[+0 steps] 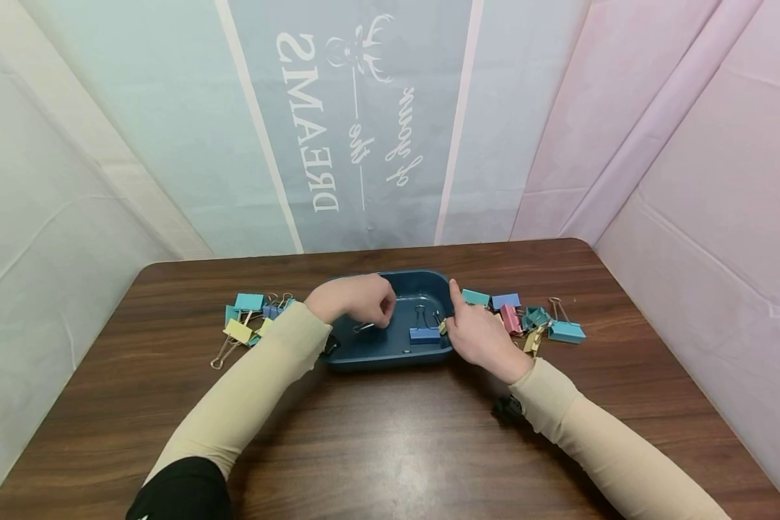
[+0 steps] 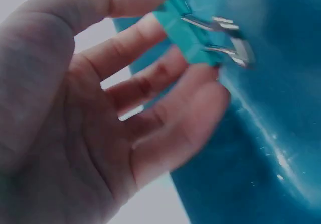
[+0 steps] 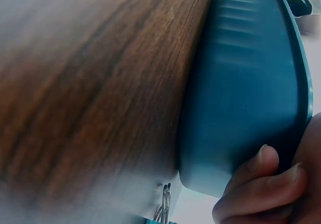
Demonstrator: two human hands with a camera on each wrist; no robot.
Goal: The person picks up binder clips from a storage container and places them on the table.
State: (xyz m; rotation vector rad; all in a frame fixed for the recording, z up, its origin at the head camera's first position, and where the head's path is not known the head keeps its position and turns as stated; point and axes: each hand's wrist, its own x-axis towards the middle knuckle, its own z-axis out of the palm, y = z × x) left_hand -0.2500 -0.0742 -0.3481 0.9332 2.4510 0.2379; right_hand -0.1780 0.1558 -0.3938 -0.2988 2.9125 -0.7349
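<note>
Between its thumb and fingertips, my left hand [image 1: 364,300] pinches a teal binder clip [image 2: 186,35], whose wire handles point away from the palm. This hand is over the left half of a dark blue plastic tray [image 1: 370,359]. My right hand [image 1: 481,334] holds the tray's right end, its index finger pointing along the rim and other fingers [image 3: 266,194] bent against the outer wall. Inside the tray lie a blue binder clip [image 1: 425,335] and a yellow clip [image 1: 443,327], the latter close to the right thumb.
Left of the tray is a loose pile of teal, blue and yellow binder clips [image 1: 238,331]. More clips in teal, pink, blue and yellow [image 1: 510,318] lie to the right, behind my right hand. A printed cloth [image 1: 364,144] hangs behind the wooden table [image 1: 390,433].
</note>
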